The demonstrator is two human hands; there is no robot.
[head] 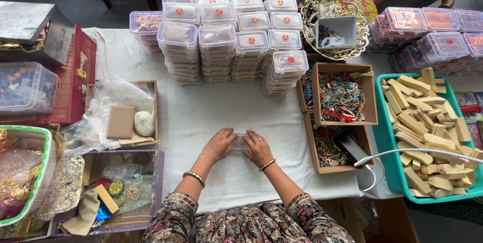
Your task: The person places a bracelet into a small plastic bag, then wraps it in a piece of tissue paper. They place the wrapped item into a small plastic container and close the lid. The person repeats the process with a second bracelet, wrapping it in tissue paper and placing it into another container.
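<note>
A small clear plastic box is pressed between the left hand and the right hand, fingers closed on its two ends, on the white cloth near the table's middle. It appears to be lidded, though this is hard to tell. Stacks of similar boxes are seen farther away, cardboard boxes of beads to the right.

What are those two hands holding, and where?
A small clear plastic box on the white cloth, left hand and right hand gripping its opposite ends.
</note>
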